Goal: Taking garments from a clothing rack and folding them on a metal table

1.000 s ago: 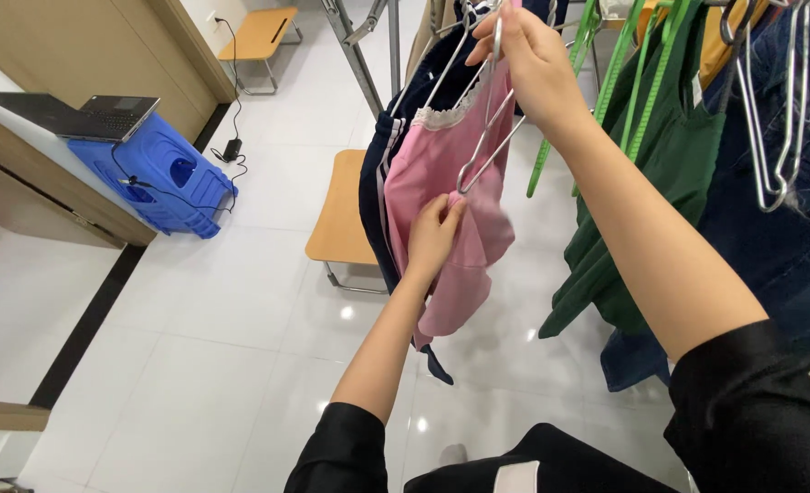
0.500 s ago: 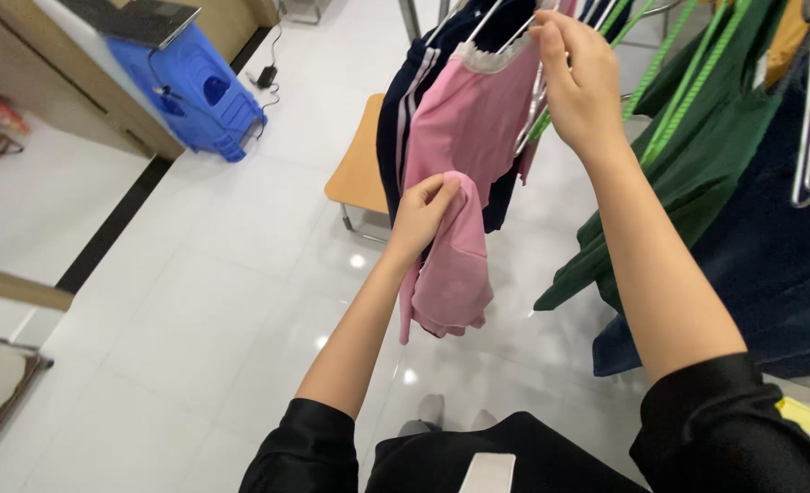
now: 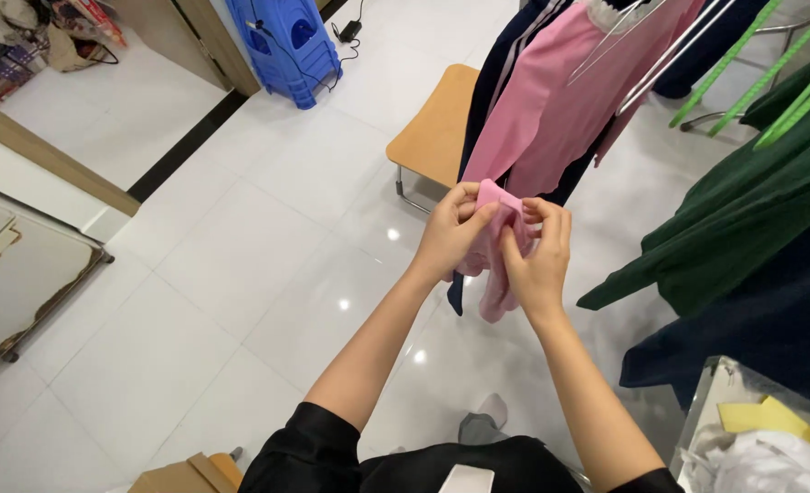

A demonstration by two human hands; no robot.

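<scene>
Both hands raised at frame centre, arms half extended. Left hand [image 3: 452, 230] and right hand [image 3: 537, 256] pinch the folded hem of a pink garment [image 3: 551, 119], fingers closed on cloth; it hangs from a wire hanger [image 3: 642, 46] at upper centre. Behind: dark blue garment [image 3: 501, 64], wooden stool [image 3: 437, 123]. Green garment [image 3: 743, 228] right. Blue plastic stool [image 3: 286, 41] upper left. Clear bin [image 3: 697, 424], lower right, holds yellow and white cloth.

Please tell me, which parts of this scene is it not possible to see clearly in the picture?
- Head view: the top of the pink garment and the hanger hooks are cut off by the upper edge.
- The pink sleeve end is partly covered by the left hand and right hand.
- The clear bin is cut off by the lower right corner.
- The wooden stool is partly hidden behind the hanging clothes.
</scene>
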